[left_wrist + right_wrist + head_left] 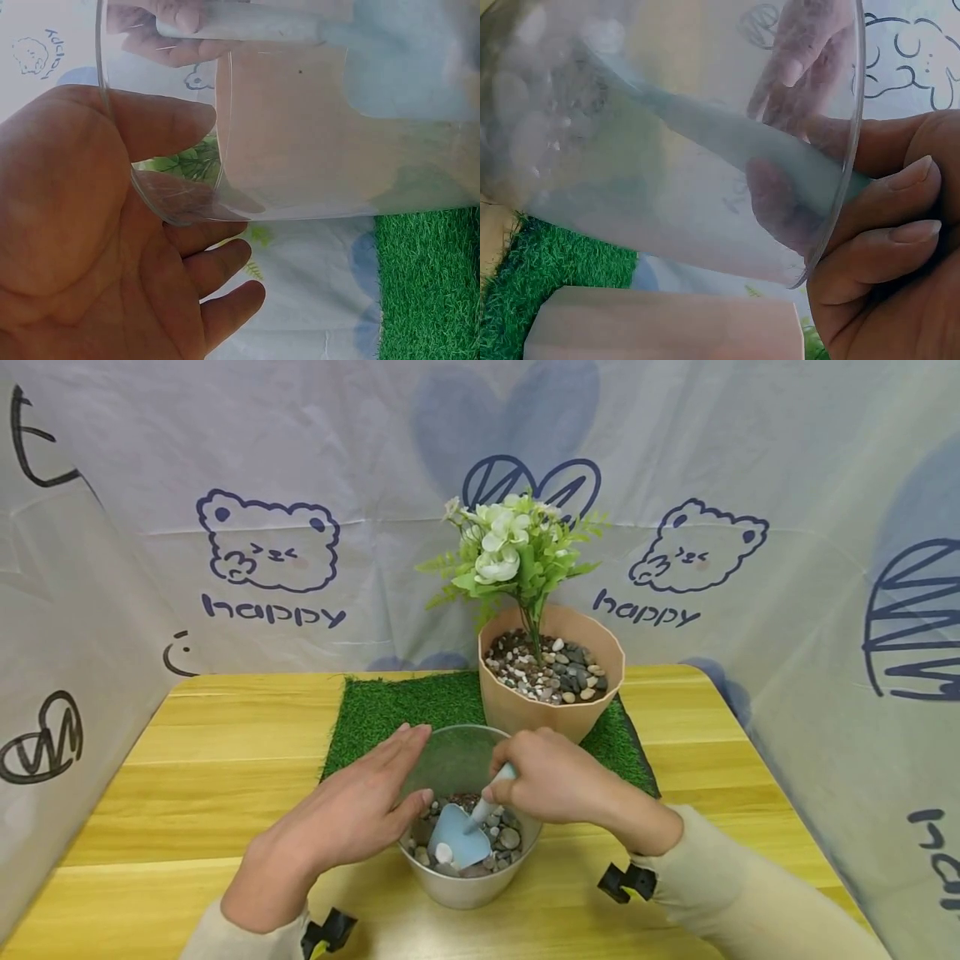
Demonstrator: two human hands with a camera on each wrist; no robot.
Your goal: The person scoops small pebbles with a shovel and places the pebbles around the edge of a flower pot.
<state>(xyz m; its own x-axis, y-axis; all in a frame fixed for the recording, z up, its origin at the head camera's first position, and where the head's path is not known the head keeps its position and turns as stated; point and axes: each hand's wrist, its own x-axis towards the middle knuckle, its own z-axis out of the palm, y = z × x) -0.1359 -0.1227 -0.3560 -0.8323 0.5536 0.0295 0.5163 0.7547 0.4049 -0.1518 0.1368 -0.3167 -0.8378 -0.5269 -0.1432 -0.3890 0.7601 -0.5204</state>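
A clear container (465,890) with pebbles (510,838) in its bottom stands near the middle of the table. Within it, a small light-blue shovel (459,837) lies slanted with its blade over the pebbles and a white pebble (444,853) on it. My right hand (551,777) grips the shovel's handle (757,146) at the container's rim, fingers curled round it. At the left side of the rim is my left hand (352,810), fingers fairly straight and thumb (169,124) apart from them. Through the clear wall the left index finger shows only faintly.
Behind the container, a peach flowerpot (551,714) holds stones and a white-flowered plant (517,556). Under the pot lies a green turf mat (405,697) on the wooden table (247,735). A printed cloth (375,435) hangs round the back and sides.
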